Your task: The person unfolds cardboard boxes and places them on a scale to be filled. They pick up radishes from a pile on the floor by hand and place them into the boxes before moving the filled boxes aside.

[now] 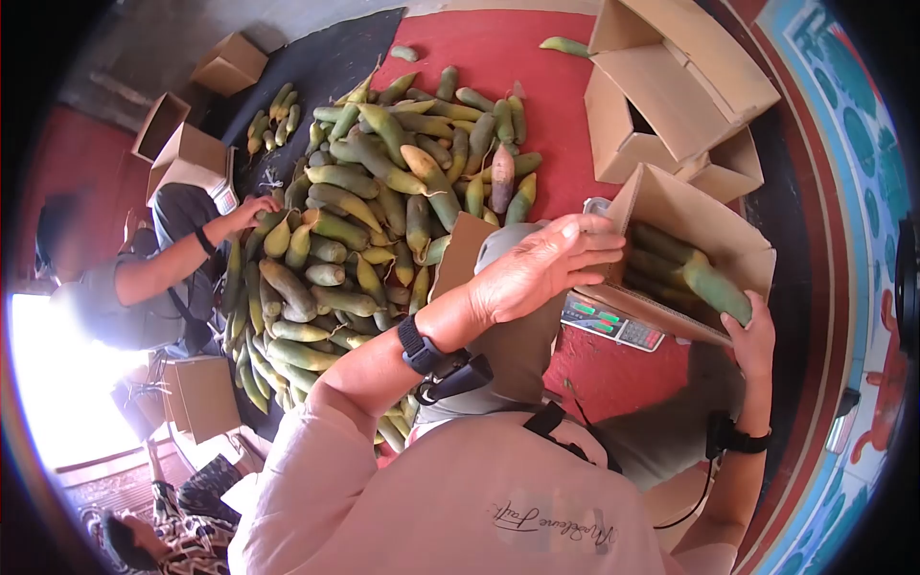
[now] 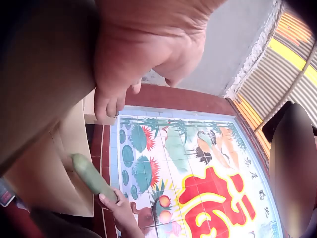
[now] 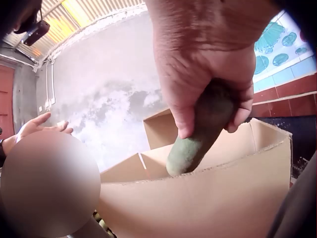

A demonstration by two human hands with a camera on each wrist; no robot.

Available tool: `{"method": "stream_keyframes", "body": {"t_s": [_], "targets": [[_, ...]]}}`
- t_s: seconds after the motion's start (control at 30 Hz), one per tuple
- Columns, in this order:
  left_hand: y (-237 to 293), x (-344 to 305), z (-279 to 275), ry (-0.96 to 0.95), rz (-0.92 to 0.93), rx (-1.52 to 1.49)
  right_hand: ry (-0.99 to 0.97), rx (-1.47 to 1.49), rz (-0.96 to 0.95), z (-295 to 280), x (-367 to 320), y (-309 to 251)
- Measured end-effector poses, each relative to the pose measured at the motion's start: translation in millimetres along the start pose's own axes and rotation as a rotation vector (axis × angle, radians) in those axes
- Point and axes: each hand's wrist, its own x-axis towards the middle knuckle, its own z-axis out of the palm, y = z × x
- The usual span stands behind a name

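Note:
My right hand (image 1: 755, 335) grips one end of a green radish (image 1: 717, 290), its thumb on one side and fingers on the other in the right wrist view. The radish (image 3: 190, 151) is tilted, its free end reaching into an open cardboard box (image 1: 704, 203). Several more green radishes (image 1: 656, 264) lie inside that box. Beneath it is a digital scale (image 1: 613, 326) with lit green digits. My left hand (image 1: 551, 268) is held out at the box's near left edge, fingers extended and holding nothing. In the left wrist view the left hand (image 2: 148, 54) appears large and close.
A large heap of green radishes (image 1: 369, 206) covers the floor to the left. Other cardboard boxes (image 1: 685, 91) stand beyond mine. Across the heap another person's hand (image 1: 251, 211) touches the radishes. A tiled mural wall (image 1: 853, 134) runs along the right.

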Motion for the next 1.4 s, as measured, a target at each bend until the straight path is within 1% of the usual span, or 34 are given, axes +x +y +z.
{"method": "stream_keyframes", "body": {"t_s": [0.03,0.1,0.17,0.2,0.23,0.3,0.33,0.4,0.43,0.5,0.53,0.57,0.63,0.73,0.8,0.83,0.9,0.93,1.0,1.03,1.1,1.13,1.23,1.4], "targets": [[-0.6,-0.3,-2.1,-0.025,-0.003,0.003,-0.111,-0.025,0.073,5.5,4.7,6.6],[-0.6,-0.8,-1.3,-0.028,0.003,0.025,-0.134,-0.059,0.023,16.8,13.6,9.1],[-1.7,-0.7,-1.9,-0.034,0.006,0.047,-0.341,-0.113,0.068,25.3,25.5,4.9],[-2.7,-0.3,-2.9,-0.042,0.005,0.039,-0.402,-0.12,0.1,30.5,30.3,2.6],[-3.4,0.2,-3.8,-0.052,0.002,0.032,-0.405,-0.121,0.096,35.5,33.8,-0.9],[-4.4,0.4,-4.1,-0.041,0.002,0.025,-0.502,-0.063,0.149,44.8,39.3,-6.9],[-3.8,0.7,-3.7,-0.033,-0.015,0.026,-0.504,-0.064,0.146,49.3,42.8,-7.3],[-3.7,0.6,-3.9,-0.02,-0.032,0.025,-0.579,-0.028,0.174,59.5,47.3,-6.7],[-4.1,0.7,-4.2,-0.024,-0.026,0.028,-0.582,-0.029,0.172,66.5,47.7,-0.4],[-4.6,0.5,-4.4,-0.025,-0.016,0.03,-0.562,-0.111,0.09,77.8,49.0,21.4],[-4.9,-0.1,-4.4,-0.027,-0.006,0.035,-0.564,-0.112,0.087,79.2,50.6,31.0],[-5.4,-0.6,-4.5,-0.03,0.003,0.04,-0.529,-0.115,0.072,79.6,51.3,41.3],[-7.1,0.0,-7.5,-0.035,-0.001,0.022,-0.495,-0.122,0.06,73.0,49.0,37.5],[-9.0,0.7,-8.6,-0.042,-0.005,-0.002,-0.459,-0.132,0.101,51.7,40.6,25.3],[-9.0,0.0,-8.5,-0.041,-0.005,-0.008,-0.323,-0.101,0.036,41.2,28.3,20.4],[-9.1,-0.5,-7.8,-0.047,0.007,0.005,-0.325,-0.103,0.033,36.6,21.5,20.0],[-9.2,-1.8,-6.9,-0.05,0.019,0.017,-0.108,-0.082,-0.053,27.7,5.6,20.6],[-9.0,-2.1,-6.7,-0.049,0.024,0.015,-0.11,-0.081,-0.055,21.7,-1.9,18.7],[-8.5,-2.5,-6.4,-0.049,0.028,0.013,0.089,-0.102,-0.127,8.8,-17.2,14.8],[-8.5,-2.8,-6.2,-0.045,0.029,0.01,0.087,-0.103,-0.126,3.6,-24.7,14.7],[-9.0,-2.9,-6.7,-0.04,0.03,0.004,0.225,-0.113,-0.135,-5.6,-38.5,16.0],[-9.5,-2.3,-7.4,-0.034,0.018,-0.015,0.265,-0.121,-0.15,-8.4,-45.1,17.8],[-10.8,-2.0,-6.5,-0.028,0.021,-0.03,0.279,-0.209,-0.148,-12.0,-62.2,28.6],[-10.8,-4.3,-4.8,-0.027,0.06,-0.032,0.277,-0.25,-0.154,-4.9,-77.6,41.7]]}}
